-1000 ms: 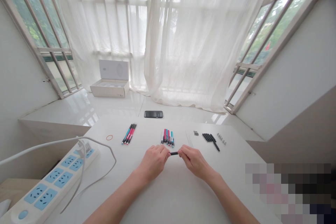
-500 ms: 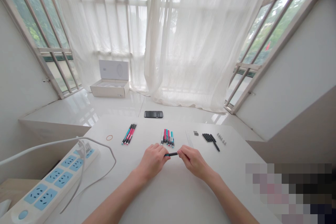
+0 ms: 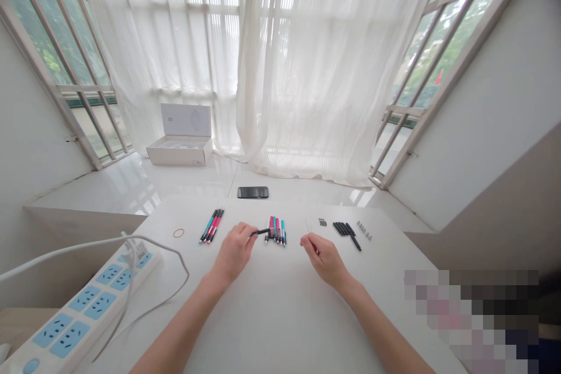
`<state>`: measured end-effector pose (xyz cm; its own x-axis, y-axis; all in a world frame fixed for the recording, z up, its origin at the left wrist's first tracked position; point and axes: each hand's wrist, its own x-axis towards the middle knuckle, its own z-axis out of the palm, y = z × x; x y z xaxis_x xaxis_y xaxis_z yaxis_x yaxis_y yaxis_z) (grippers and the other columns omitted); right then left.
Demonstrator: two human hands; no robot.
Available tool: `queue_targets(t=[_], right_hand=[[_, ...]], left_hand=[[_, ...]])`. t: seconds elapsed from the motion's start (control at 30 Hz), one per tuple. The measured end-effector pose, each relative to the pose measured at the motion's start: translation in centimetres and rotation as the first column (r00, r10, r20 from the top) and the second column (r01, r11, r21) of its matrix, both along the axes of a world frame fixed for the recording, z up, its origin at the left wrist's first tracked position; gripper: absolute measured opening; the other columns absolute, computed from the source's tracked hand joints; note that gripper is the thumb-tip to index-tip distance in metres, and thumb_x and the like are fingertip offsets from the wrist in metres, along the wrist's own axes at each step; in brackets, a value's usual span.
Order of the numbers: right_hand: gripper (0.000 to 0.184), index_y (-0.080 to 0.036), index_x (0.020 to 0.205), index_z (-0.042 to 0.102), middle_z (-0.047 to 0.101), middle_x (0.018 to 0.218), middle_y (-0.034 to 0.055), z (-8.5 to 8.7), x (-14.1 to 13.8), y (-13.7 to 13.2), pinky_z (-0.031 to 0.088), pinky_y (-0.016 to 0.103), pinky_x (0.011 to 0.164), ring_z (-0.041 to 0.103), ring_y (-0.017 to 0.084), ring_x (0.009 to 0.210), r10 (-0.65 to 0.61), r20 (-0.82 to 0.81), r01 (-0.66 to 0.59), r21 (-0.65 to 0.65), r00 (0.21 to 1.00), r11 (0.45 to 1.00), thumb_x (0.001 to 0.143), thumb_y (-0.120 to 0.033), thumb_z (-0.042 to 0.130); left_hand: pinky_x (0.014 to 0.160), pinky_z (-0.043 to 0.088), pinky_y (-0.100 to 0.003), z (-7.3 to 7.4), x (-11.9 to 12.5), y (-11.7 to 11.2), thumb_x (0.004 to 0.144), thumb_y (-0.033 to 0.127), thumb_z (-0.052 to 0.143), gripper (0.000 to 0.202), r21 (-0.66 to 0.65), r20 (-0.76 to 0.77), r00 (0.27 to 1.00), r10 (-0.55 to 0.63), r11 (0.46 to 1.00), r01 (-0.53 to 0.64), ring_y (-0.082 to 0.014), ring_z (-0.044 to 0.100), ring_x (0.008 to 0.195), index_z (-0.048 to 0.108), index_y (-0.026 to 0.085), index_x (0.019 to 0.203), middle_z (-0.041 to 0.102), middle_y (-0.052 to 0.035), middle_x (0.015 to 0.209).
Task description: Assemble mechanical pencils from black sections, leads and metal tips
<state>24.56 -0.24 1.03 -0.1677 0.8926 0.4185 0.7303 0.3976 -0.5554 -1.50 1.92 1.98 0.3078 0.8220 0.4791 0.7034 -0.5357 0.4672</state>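
Note:
My left hand point(image 3: 236, 245) pinches a pen point(image 3: 263, 232) with a black front part and a bit of teal by my fingers. Its free end points right, over a row of pink and teal pen barrels point(image 3: 276, 228) lying on the table. To the right, my right hand point(image 3: 323, 256) is apart from the pen, with thumb and fingers pressed together; whatever may be between them is hidden. Just beyond it lie thin refills point(image 3: 308, 224). Left of my left hand, several pink and teal pens point(image 3: 212, 225) lie side by side.
Small dark parts point(image 3: 322, 222), black grips point(image 3: 344, 229) and grey tips point(image 3: 363, 230) lie at the right of the white table point(image 3: 272, 315). A rubber band point(image 3: 179, 233), a power strip point(image 3: 87, 310) and its cable are at left. Behind are a phone point(image 3: 253, 192) and an open box point(image 3: 177, 155).
My right hand has come off the pen. My left hand has carried the pen left and farther up the table, over the barrels. The whole view has shifted slightly.

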Motion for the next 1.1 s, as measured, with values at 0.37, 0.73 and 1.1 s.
queue_targets(t=[0.37, 0.73, 1.1], right_hand=[[0.035, -0.022, 0.067, 0.052, 0.056, 0.061, -0.0005, -0.3, 0.9, 0.4, 0.031, 0.025, 0.053, 0.045, 0.013, 0.053, -0.083, 0.197, 0.062, 0.110, 0.977, 0.992, 0.095, -0.037, 0.037], [0.033, -0.021, 0.070, 0.055, 0.061, 0.063, 0.0010, -0.8, 1.2, 0.5, 0.031, 0.025, 0.055, 0.051, 0.014, 0.056, -0.074, 0.257, 0.058, 0.067, 0.964, 0.996, 0.094, -0.035, 0.037], [0.035, -0.021, 0.068, 0.057, 0.062, 0.063, 0.0007, -0.9, 1.4, 0.7, 0.031, 0.024, 0.056, 0.052, 0.014, 0.057, -0.098, 0.274, 0.091, 0.038, 0.957, 0.995, 0.093, -0.036, 0.037]], left_hand=[[0.083, 0.048, -0.035, 0.8, -9.2, 3.7, 0.089, 0.021, 0.042, 0.033, -0.118, -0.033, 0.779, 0.626, 0.772, -0.625, -0.0268, 0.063, 0.099, 0.064, 0.018, 0.113, 0.068, -0.0100, 0.108], [0.086, 0.050, -0.028, -1.3, -12.0, 5.0, 0.081, 0.013, 0.046, 0.033, -0.172, 0.062, 0.777, 0.626, 0.774, -0.610, -0.0199, 0.068, 0.092, 0.061, 0.016, 0.110, 0.072, -0.0079, 0.100], [0.082, 0.049, -0.026, -2.5, -11.0, 5.7, 0.081, 0.021, 0.054, 0.019, -0.198, 0.040, 0.835, 0.548, 0.824, -0.531, -0.0200, 0.069, 0.086, 0.070, 0.019, 0.092, 0.074, -0.0057, 0.093]])
